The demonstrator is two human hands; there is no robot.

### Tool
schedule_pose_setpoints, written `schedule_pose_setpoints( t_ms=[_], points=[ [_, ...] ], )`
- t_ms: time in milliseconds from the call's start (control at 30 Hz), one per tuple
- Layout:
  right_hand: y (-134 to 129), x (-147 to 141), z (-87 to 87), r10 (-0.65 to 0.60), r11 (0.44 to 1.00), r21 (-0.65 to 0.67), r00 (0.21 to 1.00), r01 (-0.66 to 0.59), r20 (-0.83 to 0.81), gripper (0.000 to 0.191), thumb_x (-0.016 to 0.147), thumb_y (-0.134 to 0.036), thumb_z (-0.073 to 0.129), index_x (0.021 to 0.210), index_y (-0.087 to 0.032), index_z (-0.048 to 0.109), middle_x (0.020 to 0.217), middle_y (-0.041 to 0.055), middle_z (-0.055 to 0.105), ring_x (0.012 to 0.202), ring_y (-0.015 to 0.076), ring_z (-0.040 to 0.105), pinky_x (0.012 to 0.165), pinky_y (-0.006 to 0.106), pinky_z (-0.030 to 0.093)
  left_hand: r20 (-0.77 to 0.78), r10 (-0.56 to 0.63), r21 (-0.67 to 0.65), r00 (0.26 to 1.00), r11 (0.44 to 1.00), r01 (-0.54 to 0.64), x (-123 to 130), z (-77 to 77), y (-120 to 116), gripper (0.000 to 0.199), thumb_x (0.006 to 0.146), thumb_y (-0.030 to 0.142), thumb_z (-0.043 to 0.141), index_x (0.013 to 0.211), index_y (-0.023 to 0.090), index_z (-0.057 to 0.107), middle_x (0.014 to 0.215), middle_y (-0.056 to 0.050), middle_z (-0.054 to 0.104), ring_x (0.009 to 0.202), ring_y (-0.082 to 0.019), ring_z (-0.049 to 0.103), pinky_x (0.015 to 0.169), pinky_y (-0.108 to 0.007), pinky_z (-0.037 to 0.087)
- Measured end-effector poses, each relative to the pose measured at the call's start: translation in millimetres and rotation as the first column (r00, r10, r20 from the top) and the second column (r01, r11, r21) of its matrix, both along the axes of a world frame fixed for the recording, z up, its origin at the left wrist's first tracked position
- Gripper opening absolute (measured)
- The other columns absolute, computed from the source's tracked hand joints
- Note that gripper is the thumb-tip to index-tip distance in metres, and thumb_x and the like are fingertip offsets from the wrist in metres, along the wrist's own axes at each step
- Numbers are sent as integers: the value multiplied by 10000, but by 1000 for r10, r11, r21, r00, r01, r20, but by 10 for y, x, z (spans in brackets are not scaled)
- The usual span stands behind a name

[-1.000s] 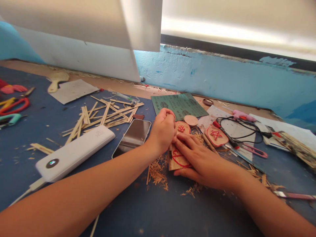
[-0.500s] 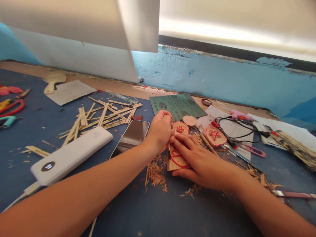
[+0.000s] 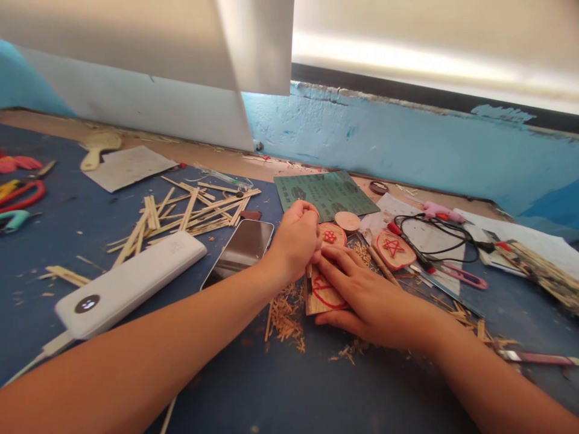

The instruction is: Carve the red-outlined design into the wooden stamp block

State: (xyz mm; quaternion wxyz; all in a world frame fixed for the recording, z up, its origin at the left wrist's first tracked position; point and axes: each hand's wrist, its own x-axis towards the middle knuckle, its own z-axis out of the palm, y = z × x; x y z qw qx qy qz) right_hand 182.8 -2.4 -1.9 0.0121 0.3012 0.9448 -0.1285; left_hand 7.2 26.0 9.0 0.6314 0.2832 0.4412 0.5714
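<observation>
My left hand (image 3: 298, 238) is closed around a thin carving tool (image 3: 309, 278), whose dark tip points down at the left edge of a wooden block (image 3: 332, 296) with red curved lines. Most of the tool is hidden in the fist. My right hand (image 3: 362, 292) lies with fingers spread over the block's right part, its fingertips by the left fist. Behind the hands sit a wooden piece with a red flower (image 3: 330, 235) and a plain wooden disc (image 3: 347, 221). A piece with a red star (image 3: 393, 248) lies to the right. Shavings (image 3: 287, 319) are heaped left of the block.
A phone (image 3: 242, 247) and a white power bank (image 3: 131, 286) lie to the left, near scattered wooden sticks (image 3: 190, 211). Green sandpaper (image 3: 325, 193) lies behind. Right are a black cable (image 3: 434, 256), a pink cutter (image 3: 464, 275) and a glue gun (image 3: 441, 211). Pliers (image 3: 22, 199) lie far left.
My left fist has tilted slightly and shows a little more of the tool below it. My right hand stays on the block.
</observation>
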Motion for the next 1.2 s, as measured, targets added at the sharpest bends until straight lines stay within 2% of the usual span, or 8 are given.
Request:
schedule_pose_setpoints(
  t_ms=[300,433,667,767,867,967,1067,1200],
  points=[
    [-26,21,-73,-75,997,-35,994,73,-81,945,1041,-671,576,1742,-112,274,1802,212,267,1682,387,260,1346,595,333,65,-27,-44,998,999,30,-96,36,2,204,846,52,488,865,239,409,559,120,316,377,-37,209,383,-146,131],
    [-24,52,-76,-100,995,-15,960,99,-263,996,939,-711,718,1692,-140,403,1727,215,403,1599,405,410,1301,597,419,89,-13,93,996,996,5,-111,35,-9,194,897,68,486,992,237,469,600,94,447,453,-77,416,455,-187,394],
    [-90,-46,-12,-355,934,-306,599,186,-717,273,1050,-369,703,1307,-277,715,1221,51,777,1120,204,750,995,348,621,11,-351,369,936,872,323,-67,11,-222,124,1059,210,542,1046,243,423,998,-16,757,874,-154,735,752,-277,574],
    [-109,-62,13,-450,873,-482,510,77,-733,208,1047,-336,710,1234,-246,725,1101,45,782,985,175,766,851,281,636,-183,-478,345,859,787,512,-124,26,-244,150,1090,378,561,1110,249,486,1163,-22,728,967,-168,712,862,-332,577],
    [-93,-42,47,-518,824,-566,437,25,-735,170,1036,-337,737,1184,-255,719,1005,14,762,884,131,740,763,219,617,-524,-386,328,759,731,599,-273,55,-138,399,1121,545,415,1084,207,625,1167,-70,720,1154,-230,665,1051,-386,507],
    [-54,-21,59,-560,806,-592,332,8,-759,148,1001,-334,789,1078,-256,689,904,-36,708,779,74,678,694,147,570,-858,-239,121,455,766,632,-441,108,-41,421,1086,557,483,1078,194,696,1086,-61,747,1050,-243,670,930,-369,495],
    [-12,-10,23,-590,785,-619,321,14,-741,170,1005,-348,784,1032,-244,652,849,-52,654,732,61,640,654,136,537,-901,-389,-139,192,679,721,-536,155,-49,471,989,651,608,1126,221,741,1051,-39,790,923,-233,692,767,-318,473],
    [24,4,-53,-572,795,-603,405,62,-713,155,1025,-350,752,1065,-236,654,903,-25,667,771,90,663,671,185,556,-861,-480,-218,165,643,734,-523,159,-112,613,740,647,860,1165,219,752,1043,-45,803,867,-232,702,679,-286,453]
  ],
)
